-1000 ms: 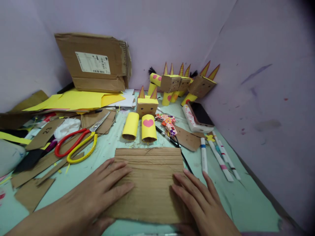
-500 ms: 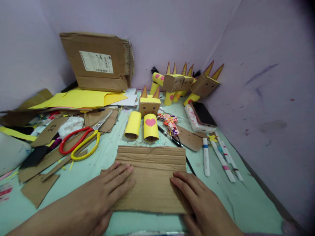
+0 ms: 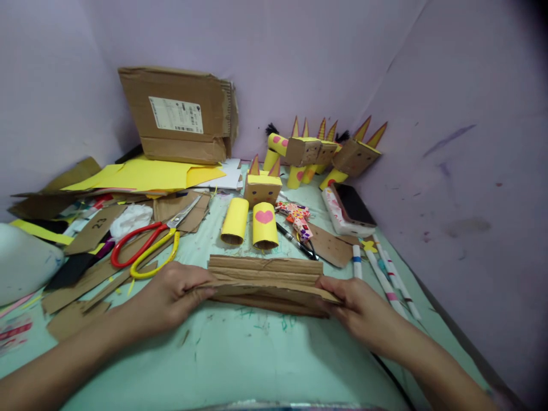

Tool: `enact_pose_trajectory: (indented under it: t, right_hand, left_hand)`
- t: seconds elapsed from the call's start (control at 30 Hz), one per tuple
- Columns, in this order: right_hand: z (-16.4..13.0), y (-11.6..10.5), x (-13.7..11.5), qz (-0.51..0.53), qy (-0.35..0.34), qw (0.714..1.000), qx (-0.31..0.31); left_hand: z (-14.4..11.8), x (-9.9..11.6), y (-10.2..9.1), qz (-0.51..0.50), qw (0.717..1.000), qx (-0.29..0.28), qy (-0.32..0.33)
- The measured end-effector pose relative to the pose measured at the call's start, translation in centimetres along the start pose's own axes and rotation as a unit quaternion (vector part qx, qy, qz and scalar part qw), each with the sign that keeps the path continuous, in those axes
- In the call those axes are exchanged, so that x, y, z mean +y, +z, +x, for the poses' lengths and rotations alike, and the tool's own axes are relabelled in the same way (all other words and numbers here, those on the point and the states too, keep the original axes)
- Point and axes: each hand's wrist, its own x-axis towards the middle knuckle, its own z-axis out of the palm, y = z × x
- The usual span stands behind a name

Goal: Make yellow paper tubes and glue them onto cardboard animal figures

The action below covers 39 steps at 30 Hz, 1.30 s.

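Note:
A creased piece of brown cardboard (image 3: 265,271) is bent along its fold lines, its near part raised off the table. My left hand (image 3: 177,294) pinches its left end between thumb and fingers. At the right end my right hand (image 3: 357,311) grips the same piece, with some fingertips hidden beneath it. Just beyond the cardboard stand two yellow paper-covered tubes; the right tube (image 3: 265,226) bears a pink heart, the left tube (image 3: 235,221) is plain. Behind them sits a small box head (image 3: 263,190) with drawn eyes and two pointed horns.
Red-and-yellow scissors (image 3: 149,242) lie on cardboard scraps at the left. Yellow paper sheets (image 3: 145,174) and a cardboard box (image 3: 180,114) are behind. Several horned figures (image 3: 310,151) stand at the back wall. A phone (image 3: 353,204) and several markers (image 3: 387,277) are at the right.
Both hands, earlier lying on the flat cardboard, now grip its ends. Its near part has been lifted and folded up, baring the table in front.

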Motion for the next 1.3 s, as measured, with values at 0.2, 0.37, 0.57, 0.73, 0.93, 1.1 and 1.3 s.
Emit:
enact_pose_trajectory:
  t: [0.2, 0.37, 0.57, 0.73, 0.93, 1.1, 1.3]
  right_hand:
    - [1.8, -0.2, 0.6, -0.002, 0.032, 0.999, 0.005]
    - [3.2, 0.1, 1.3, 0.045, 0.075, 0.996, 0.009]
    - [3.1, 0.4, 1.3, 0.053, 0.093, 0.992, 0.067]
    - [1.2, -0.2, 0.1, -0.074, 0.089, 0.985, 0.124]
    - [-0.7, -1.2, -0.1, 0.042, 0.084, 0.990, 0.104]
    - [0.2, 0.7, 0.6, 0.249, 0.112, 0.957, 0.102]
    - [1.5, 4.2, -1.4, 0.427, 0.072, 0.897, 0.089]
  left_hand:
    - [2.1, 0.2, -0.3, -0.065, 0.992, -0.014, -0.109]
    - [3.4, -0.2, -0.1, -0.161, 0.968, 0.015, -0.194]
    - [3.6, -0.4, 0.1, -0.157, 0.957, 0.071, -0.231]
    - [2.7, -0.8, -0.3, -0.219, 0.952, 0.034, -0.212]
    - [2.1, -0.4, -1.4, -0.300, 0.927, 0.068, -0.213]
    - [1.9, -0.7, -1.2, -0.552, 0.792, 0.208, -0.157]
    - [1.8, -1.3, -1.2, -0.663, 0.684, 0.258, -0.157]
